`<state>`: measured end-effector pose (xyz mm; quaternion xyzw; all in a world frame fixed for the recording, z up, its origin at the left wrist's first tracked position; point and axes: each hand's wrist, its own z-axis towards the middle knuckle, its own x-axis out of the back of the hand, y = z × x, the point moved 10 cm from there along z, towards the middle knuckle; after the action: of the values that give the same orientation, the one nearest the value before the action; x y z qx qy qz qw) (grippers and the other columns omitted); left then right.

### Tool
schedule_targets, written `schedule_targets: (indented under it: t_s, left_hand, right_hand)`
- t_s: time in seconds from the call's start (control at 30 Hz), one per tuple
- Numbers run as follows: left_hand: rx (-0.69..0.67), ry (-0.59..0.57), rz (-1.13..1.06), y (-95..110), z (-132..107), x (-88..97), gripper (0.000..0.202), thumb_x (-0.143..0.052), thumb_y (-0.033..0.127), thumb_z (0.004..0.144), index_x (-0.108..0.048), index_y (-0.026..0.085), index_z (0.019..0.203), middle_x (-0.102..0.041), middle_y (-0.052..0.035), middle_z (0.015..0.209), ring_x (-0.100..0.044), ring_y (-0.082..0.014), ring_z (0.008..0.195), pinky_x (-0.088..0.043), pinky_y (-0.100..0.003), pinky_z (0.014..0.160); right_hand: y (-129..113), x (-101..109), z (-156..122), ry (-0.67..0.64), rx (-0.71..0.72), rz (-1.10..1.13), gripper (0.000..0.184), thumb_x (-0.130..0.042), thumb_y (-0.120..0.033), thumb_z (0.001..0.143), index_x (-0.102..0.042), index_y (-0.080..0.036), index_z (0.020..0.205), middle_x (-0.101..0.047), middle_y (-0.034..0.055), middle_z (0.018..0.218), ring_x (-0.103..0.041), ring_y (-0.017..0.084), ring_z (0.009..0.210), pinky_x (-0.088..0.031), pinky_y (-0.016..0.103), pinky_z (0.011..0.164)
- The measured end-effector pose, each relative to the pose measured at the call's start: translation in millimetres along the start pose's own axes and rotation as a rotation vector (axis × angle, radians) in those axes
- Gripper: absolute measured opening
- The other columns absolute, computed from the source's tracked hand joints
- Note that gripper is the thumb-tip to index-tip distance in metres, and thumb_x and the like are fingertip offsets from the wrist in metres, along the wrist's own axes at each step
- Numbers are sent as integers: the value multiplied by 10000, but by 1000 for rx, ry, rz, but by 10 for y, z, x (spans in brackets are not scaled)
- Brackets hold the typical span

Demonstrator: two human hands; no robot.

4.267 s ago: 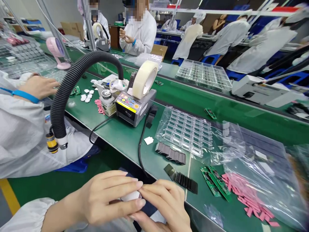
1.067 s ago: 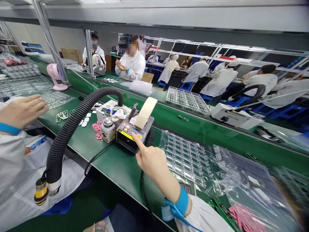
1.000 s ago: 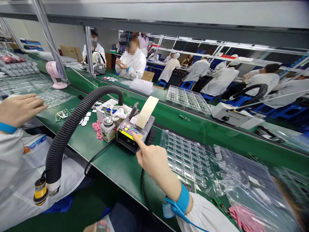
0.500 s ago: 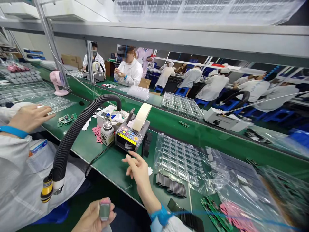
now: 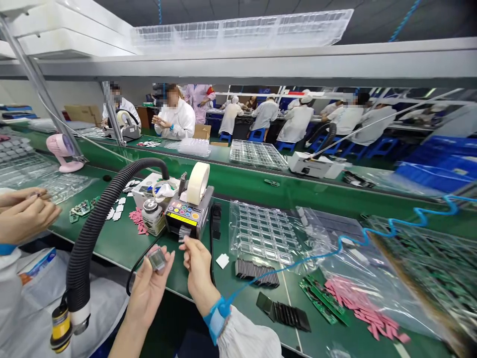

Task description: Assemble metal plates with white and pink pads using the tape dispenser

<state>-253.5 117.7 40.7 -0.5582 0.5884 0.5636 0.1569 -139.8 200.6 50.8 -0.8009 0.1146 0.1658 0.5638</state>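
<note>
Your left hand (image 5: 147,293) pinches one square metal part (image 5: 157,259) by its edges, out past the front edge of the worktop (image 5: 242,298). Your right hand (image 5: 197,266) is apart from it but close, fingertips (image 5: 185,242) just at the outlet of the electric tape dispenser (image 5: 184,219). Can't tell if they hold anything.

Risks:
- Loose pinch: the part drops off the worktop edge, not onto the green surface.
- Black dispenser cable (image 5: 149,246) runs just beside your left hand. Snag it and you tug the dispenser.
- Blue wrist-strap cord (image 5: 298,263) runs just past the heatsinks. A wide right-arm sweep could drag them out of line.

Count: 1 dispenser, 1 tape roll (image 5: 197,183), 1 metal-capped bottle (image 5: 152,217), 1 loose white pad (image 5: 222,260), 2 groups of black finned heatsinks (image 5: 257,273), 1 bagged blister tray (image 5: 264,233). Too many pieces per group to count. Co-worker's 2 hands (image 5: 26,214) are at far left, separate from yours.
</note>
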Motion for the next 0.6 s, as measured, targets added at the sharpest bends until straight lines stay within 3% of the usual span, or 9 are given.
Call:
schedule_targets:
  t_s: [0.1, 0.2, 0.3, 0.43, 0.5, 0.6]
  left_hand:
    - [6, -26, 4, 38, 105, -126, 429, -331, 239, 974, -741, 260, 850, -782, 4, 848, -724, -131, 763, -243, -545, 1137]
    - [37, -79, 47, 17, 179, -217, 318, -434, 264, 946, -738, 229, 859, -778, -18, 845, -723, -157, 736, -269, -619, 1101]
    - [59, -118, 116, -34, 213, -252, 149, -613, 258, 855, -737, 185, 894, -777, -52, 864, -728, -185, 760, -317, -571, 1100]
    - [73, -128, 197, -84, 239, -233, 233, -774, 244, 706, -738, 152, 917, -777, -72, 902, -728, -192, 800, -437, -390, 1049]
    - [77, -133, 221, -91, 252, -226, 313, -823, 268, 639, -741, 146, 916, -779, -70, 886, -728, -200, 794, -490, -352, 987]
    - [84, -135, 244, -94, 268, -219, 390, -858, 311, 568, -747, 138, 899, -782, -76, 854, -728, -211, 777, -523, -337, 932]
  right_hand:
    - [161, 12, -186, -76, 0, -88, 348, -692, -466, 593, -509, -171, 561, -529, -28, 458, -297, 30, 353, -178, 184, 367]
    - [252, 54, -340, -116, 70, -196, 429, -673, -556, 602, -449, -198, 528, -461, -48, 392, -337, 55, 350, -229, 197, 375]
    - [177, 66, -444, -155, 163, -338, 458, -598, -611, 680, -431, -206, 547, -476, -42, 408, -414, 77, 376, -324, 209, 417]
    - [-244, -4, -518, -280, 314, -654, 343, -584, -497, 760, -620, -175, 647, -577, -18, 447, -451, 86, 360, -336, 207, 420]
    - [-587, -7, -486, -274, 432, -810, 259, -587, -406, 775, -702, -189, 856, -627, -12, 518, -510, 99, 429, -345, 205, 474]
    - [-1044, -106, -393, -225, 680, -1217, 459, -464, -254, 831, -558, -223, 1279, -685, 28, 671, -577, 133, 556, -321, 224, 533]
